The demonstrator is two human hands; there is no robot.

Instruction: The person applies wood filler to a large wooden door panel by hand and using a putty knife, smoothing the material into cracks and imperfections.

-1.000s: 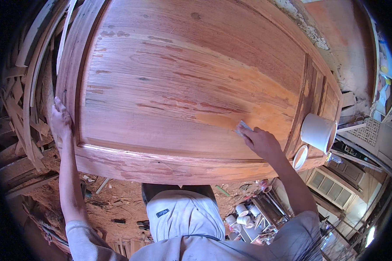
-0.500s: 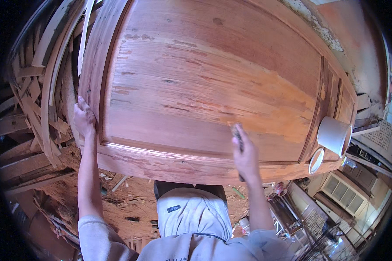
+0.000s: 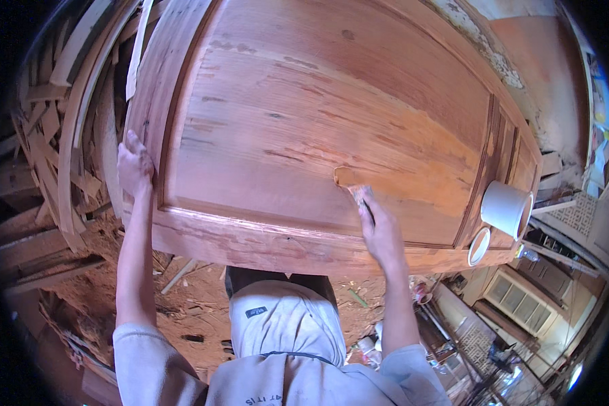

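Observation:
A large reddish wooden panelled door (image 3: 277, 88) lies flat before me. My left hand (image 3: 136, 164) grips its left frame edge, fingers curled on the wood. In my right hand (image 3: 384, 233) is a putty knife (image 3: 360, 195), its blade tip down on the big panel. A fresh smear of orange-brown filler (image 3: 346, 176) lies right at the blade. Wider orange patches of filler spread over the panel's right side, and thin streaks mark its middle.
A white plastic tub (image 3: 506, 210) stands on the door's right part, with a round white lid (image 3: 479, 246) beside it. Stacked wood offcuts (image 3: 68, 142) crowd the left. Wood scraps litter the brown floor (image 3: 196, 304). Below right stands a pale cabinet (image 3: 521, 298).
My right hand has moved the putty knife slightly, and its blade now shows against a fresh filler smear on the panel. The left hand keeps its grip. The view has shifted a little.

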